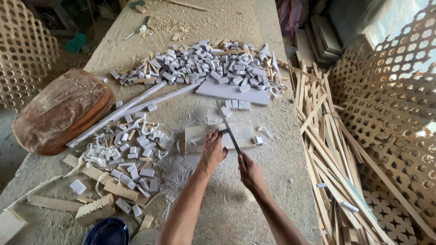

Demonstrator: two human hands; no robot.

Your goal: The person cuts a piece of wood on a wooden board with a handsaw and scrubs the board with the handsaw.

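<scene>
My right hand grips the handle of a long flat blade that slants up and left over a pale wooden block on the dusty bench. My left hand rests on the block's near edge, fingers pinching a small white strip against it beside the blade. A few cut white pieces lie just beyond the block, and one sits at its right end.
A big heap of small white-grey blocks and a flat white board lie farther back. More cut pieces spread left, near long white strips and a brown cushion. Wooden slats and lattice panels stand right.
</scene>
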